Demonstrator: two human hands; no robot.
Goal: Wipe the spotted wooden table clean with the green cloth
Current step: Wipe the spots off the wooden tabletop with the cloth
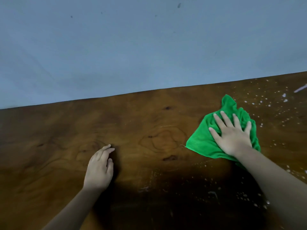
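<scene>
The green cloth [206, 138] lies crumpled on the right part of the brown wooden table [49, 138]. My right hand [232, 135] presses flat on the cloth with fingers spread. White spots [265, 103] are scattered over the table to the right of the cloth, and more spots [244, 196] lie near the front right. My left hand [99, 168] rests on the bare wood at centre left, fingers together and slightly curled, holding nothing.
A blue-grey wall [132, 47] rises right behind the table's far edge. A pale thin object [300, 88] lies at the far right edge of the view. My shadow darkens the wood between my arms.
</scene>
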